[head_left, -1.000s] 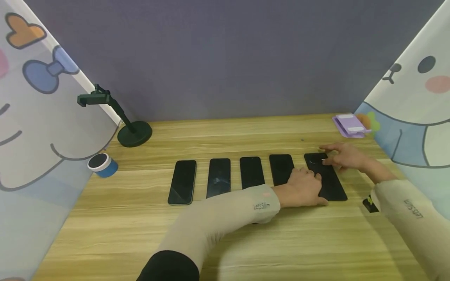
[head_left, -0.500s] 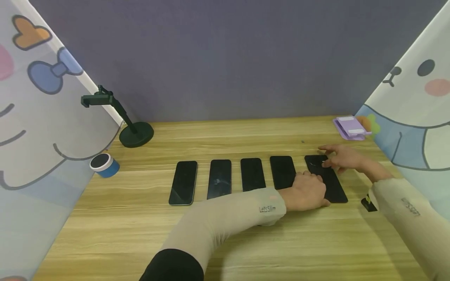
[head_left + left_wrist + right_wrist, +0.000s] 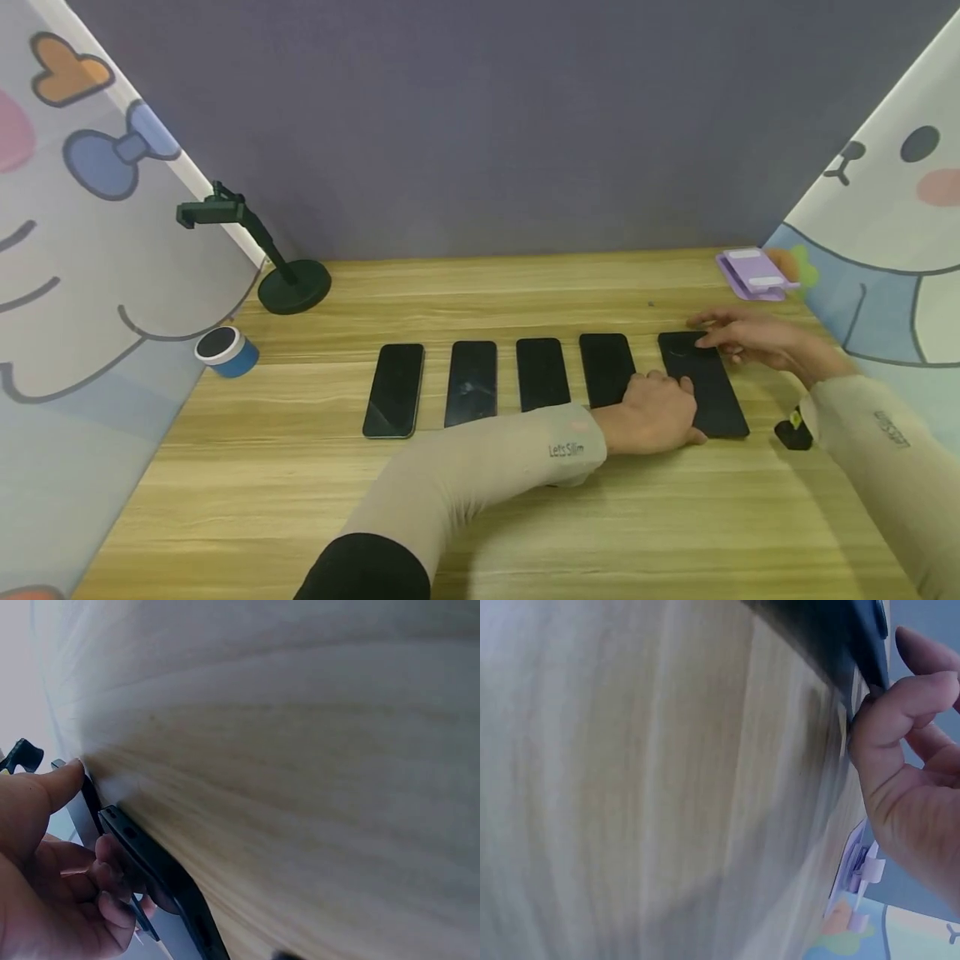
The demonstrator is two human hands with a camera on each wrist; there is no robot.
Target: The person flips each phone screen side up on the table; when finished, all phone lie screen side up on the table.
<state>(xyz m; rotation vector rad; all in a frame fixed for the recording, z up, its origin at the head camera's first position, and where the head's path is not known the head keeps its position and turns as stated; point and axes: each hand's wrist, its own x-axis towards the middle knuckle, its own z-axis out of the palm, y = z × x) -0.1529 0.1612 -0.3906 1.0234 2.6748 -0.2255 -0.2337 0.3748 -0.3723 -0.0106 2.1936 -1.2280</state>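
Several phones lie upright in a row, the first a dark phone (image 3: 393,390) at the left. At the right end lies a larger black tablet (image 3: 708,392). My right hand (image 3: 765,342) holds the tablet's far right corner, its thumb (image 3: 874,712) against the edge in the right wrist view. My left hand (image 3: 656,412) lies between the tablet and the fourth phone (image 3: 606,367), with fingers loosely bent. In the left wrist view its thumb (image 3: 64,784) meets the tablet's near edge, and its fingers stay above a phone (image 3: 169,874). My left sleeve covers the near ends of the middle phones.
A dark green phone stand (image 3: 292,287) rises at the back left, with a blue-and-white jar (image 3: 227,352) in front of it. At the back right is a folded purple stand (image 3: 757,273). Printed panels flank the wooden table (image 3: 525,550); a grey partition (image 3: 480,125) closes the back.
The tablet has slid slightly right, widening its gap from the fourth phone. My right hand has shifted right with it, its fingers drawn closer together. My left hand has moved a little right.
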